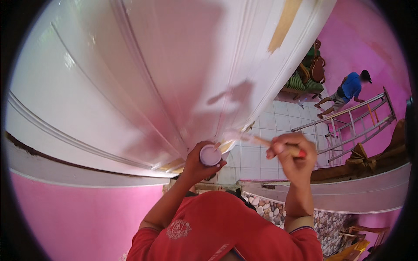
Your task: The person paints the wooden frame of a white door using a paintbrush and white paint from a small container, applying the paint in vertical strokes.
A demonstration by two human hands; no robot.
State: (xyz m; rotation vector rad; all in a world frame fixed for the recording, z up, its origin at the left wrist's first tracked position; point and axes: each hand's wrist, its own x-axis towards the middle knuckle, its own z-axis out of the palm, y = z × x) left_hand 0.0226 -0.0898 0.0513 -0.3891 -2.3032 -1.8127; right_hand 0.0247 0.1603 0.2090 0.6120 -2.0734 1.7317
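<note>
A large white panelled door [143, 82] fills the upper left of the head view, with its lower corner near my hands. My left hand [198, 163] grips a small round cup of pale pink paint [210, 155] just below that corner. My right hand [292, 153] holds a paintbrush [257, 140] by its wooden handle, bristles pointing left and touching the door's bottom edge. The brush's shadow falls on the door above.
Pink walls [82, 217] flank a white frame [65, 174]. Beyond the door lie a white tiled floor [270, 126], a metal ladder [352, 122] on its side, a person in a blue shirt [348, 89] bending, and green striped furniture [300, 82]. Pebble flooring [270, 211] sits below.
</note>
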